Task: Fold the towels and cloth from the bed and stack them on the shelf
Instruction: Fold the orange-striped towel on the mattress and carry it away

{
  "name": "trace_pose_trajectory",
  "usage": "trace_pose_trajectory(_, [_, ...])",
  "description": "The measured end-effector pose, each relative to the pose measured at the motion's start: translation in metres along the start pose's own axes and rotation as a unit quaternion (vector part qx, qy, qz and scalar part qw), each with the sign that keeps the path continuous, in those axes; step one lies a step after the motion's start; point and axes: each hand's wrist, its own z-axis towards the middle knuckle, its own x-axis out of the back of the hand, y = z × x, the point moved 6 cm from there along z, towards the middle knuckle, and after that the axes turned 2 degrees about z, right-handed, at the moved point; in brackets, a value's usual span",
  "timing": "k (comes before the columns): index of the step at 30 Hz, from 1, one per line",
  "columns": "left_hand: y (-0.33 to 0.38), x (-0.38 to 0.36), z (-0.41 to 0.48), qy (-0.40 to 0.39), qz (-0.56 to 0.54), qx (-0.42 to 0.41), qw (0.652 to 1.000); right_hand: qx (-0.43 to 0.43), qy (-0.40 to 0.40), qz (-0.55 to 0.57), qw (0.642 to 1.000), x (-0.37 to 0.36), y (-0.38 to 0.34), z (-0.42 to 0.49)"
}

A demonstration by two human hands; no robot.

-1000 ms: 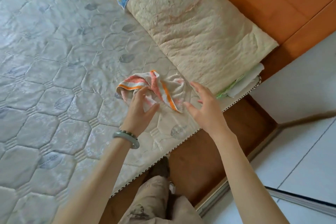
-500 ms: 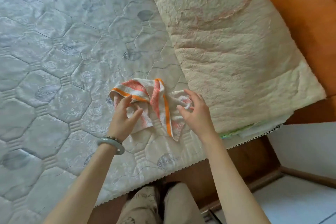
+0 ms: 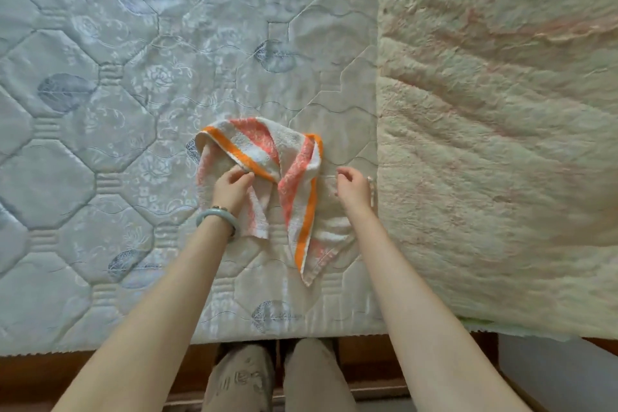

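Looking down from the head camera, the view takes in a small towel (image 3: 287, 177) lying crumpled near the middle of the frame. It is white with coral patches and bright orange edge bands, and it rests on a quilted pale blue-grey mattress (image 3: 100, 110) that fills the left and centre. One orange band runs diagonally across the towel's upper left fold. Another runs down its right flap to a corner that points toward the bottom of the frame.

The left hand (image 3: 232, 186) sits on the towel's left part, just below the diagonal band, with thumb and fingers pinching that folded edge. A pale green bracelet (image 3: 217, 216) circles the left wrist. The right hand (image 3: 352, 189) lies over the towel's pale right side with its back to the camera and its fingers curled downward. Whether they actually grip the cloth cannot be told.

Just to the right of that hand begins a thick, fuzzy cream blanket (image 3: 495, 177) with faint pink streaks, which covers the whole right side of the frame. Along the bottom edge a strip of brown wooden bed frame (image 3: 40, 378) shows below the mattress. The person's legs in beige trousers (image 3: 240, 381) stand against it at bottom centre.
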Motion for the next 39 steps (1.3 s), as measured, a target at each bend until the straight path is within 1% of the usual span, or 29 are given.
trace_pose_trajectory(3, [-0.017,-0.013,0.035,0.02,-0.054,0.072,0.996,-0.05,0.002,0.036,0.998,-0.015,0.006,0.046])
trace_pose_trajectory(6, [-0.032,-0.026,0.065,0.02,-0.074,0.109,0.991,-0.114,-0.037,0.11,0.987,-0.039,0.015,0.08])
trace_pose_trajectory(8, [-0.04,-0.029,0.079,0.034,-0.085,0.129,0.987,-0.136,-0.045,0.14,0.98,-0.053,0.021,0.097])
trace_pose_trajectory(11, [-0.048,-0.03,0.09,0.071,-0.101,0.155,0.98,-0.154,-0.054,0.171,0.972,-0.061,0.018,0.102])
trace_pose_trajectory(13, [-0.049,-0.03,0.093,0.077,-0.083,0.16,0.981,-0.155,-0.077,0.183,0.968,-0.067,0.013,0.1])
trace_pose_trajectory(15, [-0.047,-0.027,0.089,0.08,-0.049,0.157,0.983,-0.138,-0.071,0.178,0.972,-0.067,0.009,0.097])
trace_pose_trajectory(17, [-0.039,-0.02,0.078,0.077,-0.02,0.123,0.989,-0.118,-0.054,0.178,0.975,-0.061,0.001,0.087])
trace_pose_trajectory(19, [-0.026,-0.005,0.063,0.084,-0.005,0.062,0.995,-0.103,-0.049,0.205,0.972,-0.048,-0.013,0.069])
trace_pose_trajectory(22, [-0.005,0.031,0.036,0.103,-0.03,-0.015,0.994,-0.064,-0.04,0.246,0.966,-0.019,-0.042,0.039])
trace_pose_trajectory(25, [0.019,0.075,0.005,0.122,-0.073,-0.055,0.988,-0.021,-0.031,0.267,0.963,0.007,-0.078,0.002])
trace_pose_trajectory(29, [0.062,0.121,-0.034,0.124,-0.082,-0.105,0.983,0.024,-0.034,0.269,0.962,0.033,-0.126,-0.055])
trace_pose_trajectory(31, [0.083,0.14,-0.057,0.136,-0.076,-0.14,0.978,0.044,-0.033,0.254,0.966,0.046,-0.143,-0.079])
trace_pose_trajectory(33, [0.105,0.157,-0.084,0.153,-0.044,-0.183,0.97,0.071,-0.028,0.251,0.965,0.061,-0.16,-0.104])
trace_pose_trajectory(37, [0.152,0.19,-0.13,0.188,-0.003,-0.259,0.947,0.129,0.0,0.267,0.955,0.097,-0.193,-0.149])
trace_pose_trajectory(39, [0.174,0.207,-0.151,0.205,-0.015,-0.289,0.935,0.15,0.01,0.291,0.945,0.113,-0.209,-0.169])
